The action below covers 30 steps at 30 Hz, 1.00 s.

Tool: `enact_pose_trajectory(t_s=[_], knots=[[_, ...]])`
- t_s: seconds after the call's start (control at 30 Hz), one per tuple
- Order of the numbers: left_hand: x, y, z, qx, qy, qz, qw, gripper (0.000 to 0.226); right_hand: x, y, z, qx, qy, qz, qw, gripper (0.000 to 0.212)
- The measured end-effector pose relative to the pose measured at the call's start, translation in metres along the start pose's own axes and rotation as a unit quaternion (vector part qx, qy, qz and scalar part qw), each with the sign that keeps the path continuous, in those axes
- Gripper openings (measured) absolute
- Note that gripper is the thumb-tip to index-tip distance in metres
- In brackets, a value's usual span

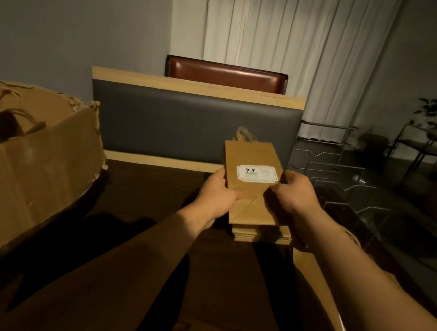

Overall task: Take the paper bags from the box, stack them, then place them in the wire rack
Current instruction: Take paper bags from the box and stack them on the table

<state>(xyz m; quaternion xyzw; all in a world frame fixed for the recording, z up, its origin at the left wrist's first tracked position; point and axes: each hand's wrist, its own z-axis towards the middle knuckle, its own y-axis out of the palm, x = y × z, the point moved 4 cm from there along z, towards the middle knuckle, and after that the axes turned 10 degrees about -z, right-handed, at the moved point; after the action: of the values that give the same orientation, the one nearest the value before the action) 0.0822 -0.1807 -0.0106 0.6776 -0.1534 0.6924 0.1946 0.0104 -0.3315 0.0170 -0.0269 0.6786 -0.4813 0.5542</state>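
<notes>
A flat brown paper bag [250, 157] with a white label and twine handles is held between both hands over a stack of folded paper bags [258, 231] on the dark table. My left hand [218, 191] grips the bag's left edge. My right hand [295, 194] grips its right edge. The big cardboard box [14, 189] stands at the left with its flaps up, more bag handles showing inside. The wire rack [337, 176] stands to the right, past the table's edge.
A bench back [189, 123] with grey padding and a wood frame rises across the table's far side, a brown chair [225, 75] behind it. Curtains hang behind. A plant and dark metal chairs stand at the far right.
</notes>
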Motion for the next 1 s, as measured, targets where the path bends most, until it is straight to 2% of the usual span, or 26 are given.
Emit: enact_pose_trajectory(t_s=[0.13,0.27,0.4,0.57,0.77,0.83,0.93,1.0], knots=[[-0.047,0.012,0.030,0.002,-0.064,0.020,0.998,0.042,0.031,0.024,0.025,-0.056,0.066,-0.102,0.991,0.018],[-0.069,0.021,0.033,-0.012,-0.096,-0.073,0.993,0.036,0.051,0.036,0.036,-0.090,0.096,-0.064,0.989,0.026],[-0.067,0.026,0.041,-0.009,-0.080,-0.102,0.991,0.045,0.059,0.036,0.044,-0.114,0.114,-0.014,0.987,0.032],[-0.072,0.034,0.046,-0.021,-0.079,-0.093,0.992,0.077,0.069,0.045,0.042,-0.089,0.126,0.038,0.987,0.034],[-0.077,0.036,0.046,-0.024,-0.097,-0.083,0.992,0.091,0.068,0.043,0.041,-0.079,0.120,0.056,0.988,0.035],[-0.076,0.036,0.047,-0.021,-0.106,-0.085,0.991,0.089,0.069,0.043,0.041,-0.078,0.123,0.056,0.988,0.035],[-0.061,0.035,0.042,0.004,-0.042,-0.030,0.999,0.068,0.071,0.045,0.041,-0.071,0.120,0.061,0.988,0.037],[-0.054,0.032,0.042,0.027,0.016,0.003,1.000,0.062,0.071,0.045,0.037,-0.058,0.105,0.061,0.991,0.038]])
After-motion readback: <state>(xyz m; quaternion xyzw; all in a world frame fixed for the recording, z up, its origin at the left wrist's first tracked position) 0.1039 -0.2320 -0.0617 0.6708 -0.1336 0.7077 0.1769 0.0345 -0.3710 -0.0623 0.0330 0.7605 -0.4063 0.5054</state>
